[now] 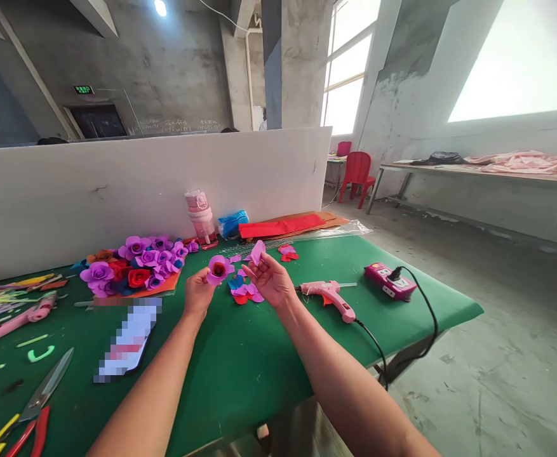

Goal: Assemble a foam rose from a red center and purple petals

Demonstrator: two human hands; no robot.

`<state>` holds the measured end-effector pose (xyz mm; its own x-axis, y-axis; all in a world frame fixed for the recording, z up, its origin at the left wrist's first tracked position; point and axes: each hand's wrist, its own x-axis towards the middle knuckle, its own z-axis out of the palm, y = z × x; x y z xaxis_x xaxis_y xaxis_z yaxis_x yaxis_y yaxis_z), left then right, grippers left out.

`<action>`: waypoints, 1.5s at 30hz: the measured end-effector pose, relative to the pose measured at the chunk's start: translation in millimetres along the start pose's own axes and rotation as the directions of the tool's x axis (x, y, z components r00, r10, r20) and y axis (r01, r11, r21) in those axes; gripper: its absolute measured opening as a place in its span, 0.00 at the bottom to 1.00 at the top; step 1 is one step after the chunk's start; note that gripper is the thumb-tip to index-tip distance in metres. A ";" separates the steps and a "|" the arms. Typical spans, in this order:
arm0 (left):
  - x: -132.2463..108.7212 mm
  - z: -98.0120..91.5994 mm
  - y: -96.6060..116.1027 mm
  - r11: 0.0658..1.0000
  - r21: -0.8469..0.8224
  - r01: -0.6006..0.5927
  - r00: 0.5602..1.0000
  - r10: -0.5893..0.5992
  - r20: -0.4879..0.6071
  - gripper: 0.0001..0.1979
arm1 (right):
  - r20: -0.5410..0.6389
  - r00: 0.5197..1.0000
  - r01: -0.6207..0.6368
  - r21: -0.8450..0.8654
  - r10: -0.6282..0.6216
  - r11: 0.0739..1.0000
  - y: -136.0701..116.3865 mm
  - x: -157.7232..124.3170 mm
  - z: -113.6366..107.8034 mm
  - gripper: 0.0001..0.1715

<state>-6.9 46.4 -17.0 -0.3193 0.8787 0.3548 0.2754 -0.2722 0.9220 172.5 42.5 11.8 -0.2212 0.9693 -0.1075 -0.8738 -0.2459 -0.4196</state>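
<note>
In the head view, the left hand (197, 292) grips one round, dark-centred purple flower (218, 270) in curled fingers; at the flower's three o'clock, the right hand (273, 282) pinches one pinkish-purple petal (258, 252), other fingers half spread. Further that way lies one pink plastic glue gun (324, 290).

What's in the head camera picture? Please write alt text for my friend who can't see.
A person's left hand holds a purple flower, and the right hand holds a loose pinkish petal over a green table. Colorful flowers, a phone and scissors lie on the left; a pink glue gun lies on the right.
</note>
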 end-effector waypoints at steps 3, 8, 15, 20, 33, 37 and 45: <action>1.8 1.2 1.7 0.981 -0.164 0.106 0.994 -0.106 0.004 0.16 | -0.095 0.984 0.125 -0.221 -0.149 0.967 5.8 3.7 -3.2 0.06; -1.6 2.1 11.2 0.964 -0.233 0.124 0.992 -0.114 0.057 0.18 | 0.021 0.909 0.371 -0.493 -0.416 0.787 16.4 5.8 -6.0 0.09; -7.4 0.4 13.1 0.991 -0.128 0.044 0.990 -0.026 0.137 0.14 | 0.161 0.863 0.461 -0.637 -0.478 0.618 19.7 -0.7 -0.8 0.10; -9.3 -3.7 17.8 0.998 -0.058 0.024 0.971 -0.009 0.240 0.13 | 0.225 0.861 0.477 -0.668 -0.455 0.572 22.2 -3.6 1.0 0.11; -10.9 1.8 24.3 0.978 -0.181 0.105 0.964 -0.056 0.259 0.14 | 0.253 0.855 0.466 -0.760 -0.454 0.454 24.0 -6.6 3.4 0.12; -11.8 1.6 27.8 0.972 -0.209 0.112 0.956 -0.048 0.288 0.13 | 0.256 0.861 0.457 -0.768 -0.440 0.449 23.9 -5.6 3.1 0.12; -15.0 4.1 33.0 0.977 -0.167 0.135 0.959 -0.087 0.270 0.13 | 0.256 0.855 0.465 -0.763 -0.451 0.449 23.3 -5.4 3.1 0.14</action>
<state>10.7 25.8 7.4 -0.0857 0.9721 0.2184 0.0739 -0.2124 0.9744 151.9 31.5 5.4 0.0945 0.9400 0.3278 -0.1649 0.3395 -0.9260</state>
